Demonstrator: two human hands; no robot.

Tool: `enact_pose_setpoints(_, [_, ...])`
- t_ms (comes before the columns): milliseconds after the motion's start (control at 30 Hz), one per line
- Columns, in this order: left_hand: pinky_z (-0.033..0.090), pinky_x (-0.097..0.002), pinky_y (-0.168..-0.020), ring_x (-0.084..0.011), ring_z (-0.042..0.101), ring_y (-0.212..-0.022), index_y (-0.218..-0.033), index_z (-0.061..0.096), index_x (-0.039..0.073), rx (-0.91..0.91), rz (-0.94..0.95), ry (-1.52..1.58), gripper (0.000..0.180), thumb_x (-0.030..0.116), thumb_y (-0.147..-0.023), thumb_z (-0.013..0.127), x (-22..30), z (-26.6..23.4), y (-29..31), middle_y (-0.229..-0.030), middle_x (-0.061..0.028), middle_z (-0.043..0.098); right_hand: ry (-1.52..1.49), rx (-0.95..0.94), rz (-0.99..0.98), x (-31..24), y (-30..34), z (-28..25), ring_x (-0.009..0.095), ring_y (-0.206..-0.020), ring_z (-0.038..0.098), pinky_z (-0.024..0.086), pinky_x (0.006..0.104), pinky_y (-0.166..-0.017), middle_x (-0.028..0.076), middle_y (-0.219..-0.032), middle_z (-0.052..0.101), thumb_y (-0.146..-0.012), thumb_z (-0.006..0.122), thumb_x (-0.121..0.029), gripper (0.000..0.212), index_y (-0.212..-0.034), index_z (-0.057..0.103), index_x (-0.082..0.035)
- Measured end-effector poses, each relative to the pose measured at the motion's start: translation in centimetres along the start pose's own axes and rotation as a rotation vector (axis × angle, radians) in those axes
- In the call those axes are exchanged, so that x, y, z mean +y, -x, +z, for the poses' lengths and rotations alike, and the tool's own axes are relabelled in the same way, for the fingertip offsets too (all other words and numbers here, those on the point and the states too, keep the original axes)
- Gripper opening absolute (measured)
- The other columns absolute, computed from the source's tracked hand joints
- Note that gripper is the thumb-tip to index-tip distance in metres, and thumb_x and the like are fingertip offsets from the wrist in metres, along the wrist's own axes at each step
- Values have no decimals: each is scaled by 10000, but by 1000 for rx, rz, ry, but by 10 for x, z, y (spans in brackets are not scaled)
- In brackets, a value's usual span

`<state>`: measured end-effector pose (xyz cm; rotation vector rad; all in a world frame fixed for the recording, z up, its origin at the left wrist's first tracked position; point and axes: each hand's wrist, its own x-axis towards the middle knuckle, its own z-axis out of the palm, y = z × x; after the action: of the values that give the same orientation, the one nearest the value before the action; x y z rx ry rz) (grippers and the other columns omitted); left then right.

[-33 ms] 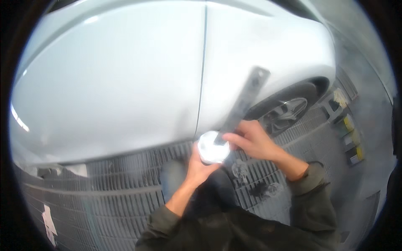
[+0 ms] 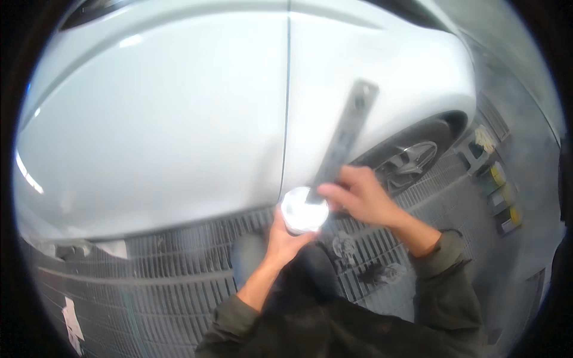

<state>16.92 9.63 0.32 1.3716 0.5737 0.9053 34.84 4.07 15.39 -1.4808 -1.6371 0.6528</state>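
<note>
My left hand [image 2: 284, 240] is wrapped round a round white cup [image 2: 295, 218], thumb and fingers on opposite sides. Bright white fills the cup's top, too glaring to tell its contents apart. Thumb and fingers of my right hand [image 2: 361, 194] are closed on the lower part of a long, flat, dark grey stick [image 2: 345, 131]. Its lower end is down in the cup, and the rest slants up and to the right. Near the top end is a small hole. Motion blurs the stick's edges and markings.
A white car's side panels [image 2: 179, 131] fill the far side, with a wheel [image 2: 412, 160] at right. Slatted metal grating [image 2: 173, 292] covers the floor. Several boxes with yellow parts [image 2: 502, 200] stand at far right. White paper pieces [image 2: 73, 319] lie at lower left.
The stick's upper end has shifted slightly up and left, standing a little steeper. My right hand is slightly higher. My left hand and the cup have barely moved.
</note>
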Motion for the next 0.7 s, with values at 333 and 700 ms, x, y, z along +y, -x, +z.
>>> enact_pose_setpoints(333, [507, -339, -907, -212, 595, -1078, -1335, 424, 21, 15, 130, 113, 713, 139, -767, 839, 94, 8, -70, -1225, -132, 571, -30, 255, -251, -23, -76, -36, 94, -648, 572, 468, 270, -607, 63, -724, 647, -927, 653, -191, 235, -974, 643, 38])
enact_pose_setpoints(700, [489, -338, -916, -204, 595, -1069, -1356, 421, 28, 82, 128, 130, 718, 169, -783, 830, 113, 14, -81, -1205, -128, 590, -54, 306, -347, -33, -106, -52, 128, -596, 548, 446, 303, -568, 59, -662, 617, -924, 646, -192, 212, -937, 649, 20])
